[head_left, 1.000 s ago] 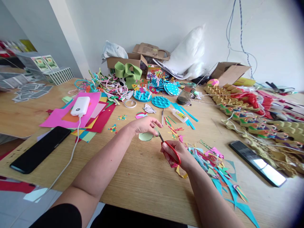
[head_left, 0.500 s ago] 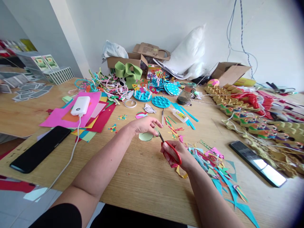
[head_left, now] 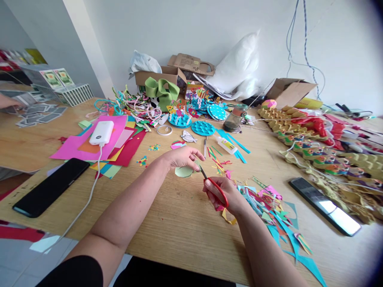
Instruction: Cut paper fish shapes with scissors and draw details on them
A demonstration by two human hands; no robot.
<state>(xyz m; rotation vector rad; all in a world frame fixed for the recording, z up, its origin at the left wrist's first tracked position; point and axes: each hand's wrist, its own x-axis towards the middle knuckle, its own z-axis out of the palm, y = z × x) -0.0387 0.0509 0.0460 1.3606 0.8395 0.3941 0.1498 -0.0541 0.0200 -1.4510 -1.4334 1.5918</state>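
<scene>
My right hand (head_left: 220,192) is closed around the red handles of a pair of scissors (head_left: 223,195). The blades point up and left, close to my left fingertips. With thumb and fingers, my left hand (head_left: 186,158) pinches a piece of light green paper (head_left: 183,172) above the table. Part of that paper is hidden by the fingers. Beyond my left hand lie a white paper fish (head_left: 188,136) with a drawn outline and a pink and teal paper fish (head_left: 177,144). A pen-like tool (head_left: 205,147) and a white glue bottle (head_left: 226,145) lie behind the fingertips.
Colourful paper scraps (head_left: 275,207) spread beside my right forearm. Coloured sheets with a white power bank (head_left: 101,132) and a black phone (head_left: 50,187) lie left; another phone (head_left: 324,205) lies right. A glass jar (head_left: 235,118) stands behind. A person's hand (head_left: 8,101) shows far left.
My hands, the scissors and the green paper stay almost in place. At the far left edge another person's hand has come into view over the grey cards.
</scene>
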